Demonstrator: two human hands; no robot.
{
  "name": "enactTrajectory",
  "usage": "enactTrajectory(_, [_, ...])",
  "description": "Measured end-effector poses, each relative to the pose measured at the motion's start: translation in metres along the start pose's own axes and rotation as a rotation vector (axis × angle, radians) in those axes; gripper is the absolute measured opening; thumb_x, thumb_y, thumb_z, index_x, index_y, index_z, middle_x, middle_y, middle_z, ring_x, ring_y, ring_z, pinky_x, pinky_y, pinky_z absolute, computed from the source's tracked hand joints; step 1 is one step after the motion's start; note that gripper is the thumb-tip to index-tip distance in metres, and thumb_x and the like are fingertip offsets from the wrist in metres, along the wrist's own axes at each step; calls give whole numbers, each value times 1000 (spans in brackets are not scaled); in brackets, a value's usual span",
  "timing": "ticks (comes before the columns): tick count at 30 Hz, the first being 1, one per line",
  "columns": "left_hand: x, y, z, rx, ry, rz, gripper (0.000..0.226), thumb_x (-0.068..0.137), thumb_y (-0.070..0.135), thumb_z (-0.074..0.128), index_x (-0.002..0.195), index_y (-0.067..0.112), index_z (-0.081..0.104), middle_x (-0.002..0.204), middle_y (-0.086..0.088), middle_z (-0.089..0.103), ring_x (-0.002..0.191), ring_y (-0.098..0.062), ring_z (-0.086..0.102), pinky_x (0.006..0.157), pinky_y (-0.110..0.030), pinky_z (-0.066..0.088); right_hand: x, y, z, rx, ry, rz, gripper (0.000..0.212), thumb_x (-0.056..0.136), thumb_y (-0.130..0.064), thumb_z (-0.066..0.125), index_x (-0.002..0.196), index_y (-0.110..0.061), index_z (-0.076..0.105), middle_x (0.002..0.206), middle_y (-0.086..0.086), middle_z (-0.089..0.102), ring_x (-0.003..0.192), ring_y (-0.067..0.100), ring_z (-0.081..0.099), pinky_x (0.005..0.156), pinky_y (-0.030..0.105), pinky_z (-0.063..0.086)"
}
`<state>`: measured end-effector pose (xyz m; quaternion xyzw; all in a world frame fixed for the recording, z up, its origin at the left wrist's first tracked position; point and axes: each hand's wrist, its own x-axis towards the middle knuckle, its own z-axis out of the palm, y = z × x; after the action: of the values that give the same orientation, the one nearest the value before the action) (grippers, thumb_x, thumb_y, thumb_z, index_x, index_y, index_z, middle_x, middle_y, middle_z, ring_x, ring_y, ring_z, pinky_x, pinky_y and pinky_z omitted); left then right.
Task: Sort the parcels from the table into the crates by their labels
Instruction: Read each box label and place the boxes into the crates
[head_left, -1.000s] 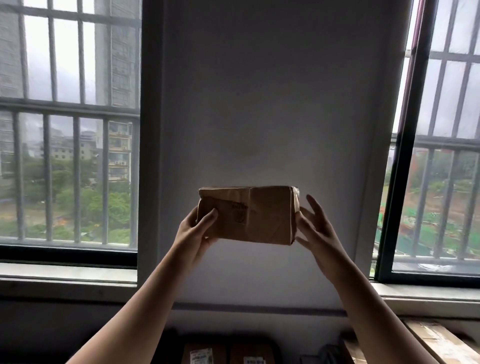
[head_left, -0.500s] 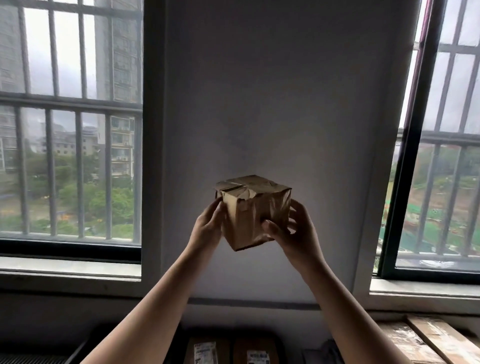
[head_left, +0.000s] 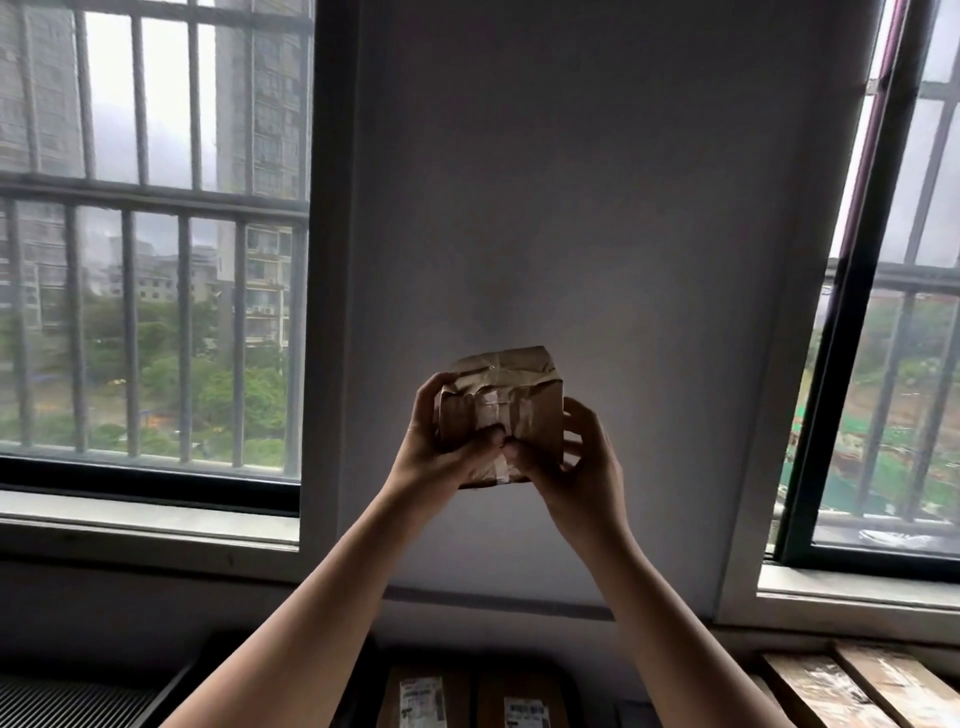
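Note:
A small brown paper-wrapped parcel (head_left: 506, 400), creased and taped, is held up in front of the grey wall at about head height. My left hand (head_left: 441, 447) grips its left side with the thumb across the front face. My right hand (head_left: 576, 462) grips its right side and lower edge, thumb on the front next to the left thumb. The taped end of the parcel faces me; no label shows on it.
Two brown parcels with white labels (head_left: 423, 699) (head_left: 524, 709) lie at the bottom edge. Long cardboard boxes (head_left: 852, 686) sit at bottom right. A dark ribbed surface (head_left: 78, 701) is at bottom left. Barred windows (head_left: 156, 260) flank the wall.
The parcel has been turned from its long side to its taped end facing me. Both hands closed round it and the thumbs came together on the front.

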<state>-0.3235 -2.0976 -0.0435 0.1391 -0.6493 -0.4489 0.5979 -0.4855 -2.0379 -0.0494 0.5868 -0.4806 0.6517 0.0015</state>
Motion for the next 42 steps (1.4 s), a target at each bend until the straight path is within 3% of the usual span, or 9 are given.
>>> enactTrajectory(4, [0, 5, -10, -73, 25, -48, 69, 71, 8, 83, 131, 22, 52, 98, 7, 72, 94, -16, 70, 81, -38, 62, 1, 3, -4, 60, -21, 58, 35, 87, -56, 66, 113, -34, 66, 108, -15, 70, 94, 1, 66, 70, 19, 53])
enactTrajectory(7, [-1, 7, -19, -144, 10, -66, 60, 73, 4, 83, 124, 21, 57, 95, 4, 72, 85, -10, 70, 69, -24, 59, 7, 15, -11, 20, 29, 89, 48, 88, -68, 40, 108, -35, 69, 107, -13, 71, 101, 6, 64, 83, 35, 54])
enactTrajectory(14, [-2, 3, -40, -315, -39, -231, 72, 57, 31, 85, 125, 21, 60, 96, -5, 76, 83, -16, 74, 64, -28, 59, 28, 30, -26, 72, 27, 191, 47, 91, -54, 64, 130, -30, 58, 124, -8, 67, 115, 12, 64, 96, 41, 54])
enactTrajectory(18, [-3, -7, -48, -421, -51, -283, 100, 41, 45, 101, 126, 13, 60, 103, -12, 74, 89, -22, 74, 73, -37, 62, 28, 34, -27, 191, -43, 202, 36, 80, -64, 67, 110, -43, 67, 103, -1, 73, 98, 21, 69, 86, 52, 56])
enactTrajectory(23, [2, -17, -49, -338, 110, -319, 76, 62, 54, 92, 126, 23, 66, 116, -9, 71, 108, -26, 70, 71, -41, 60, 16, 29, -28, 76, 41, 106, 54, 86, -53, 71, 131, -28, 58, 110, -11, 71, 102, 10, 68, 82, 39, 58])
enactTrajectory(27, [5, -28, -50, -127, 202, -331, 27, 98, 26, 64, 124, 26, 69, 119, -1, 73, 121, -24, 64, 78, -44, 60, 7, 29, -29, 61, 34, 31, 57, 85, -12, 80, 130, -30, 51, 119, -24, 64, 111, 0, 64, 81, 31, 60])
enactTrajectory(32, [1, -26, -46, -151, 225, -327, 33, 102, 9, 54, 129, 24, 66, 110, -7, 74, 90, -14, 72, 66, -32, 60, 2, 47, -24, -88, 2, 20, 75, 77, -7, 84, 133, -39, 46, 126, -21, 57, 116, 5, 60, 89, 49, 59])
enactTrajectory(35, [0, -30, -49, -148, 283, -207, 36, 98, -1, 57, 131, 11, 64, 121, -16, 71, 104, -28, 70, 84, -47, 60, -4, 53, -23, -134, 40, -23, 69, 77, -4, 84, 126, -35, 46, 126, -5, 61, 118, 14, 61, 89, 49, 58])
enactTrajectory(42, [0, -33, -51, -34, 334, -67, 37, 92, -12, 58, 123, 6, 66, 119, -17, 71, 105, -28, 68, 88, -44, 55, -9, 54, -22, -73, 36, 7, 69, 79, 11, 75, 115, -39, 45, 117, -12, 65, 109, 2, 65, 80, 25, 60])
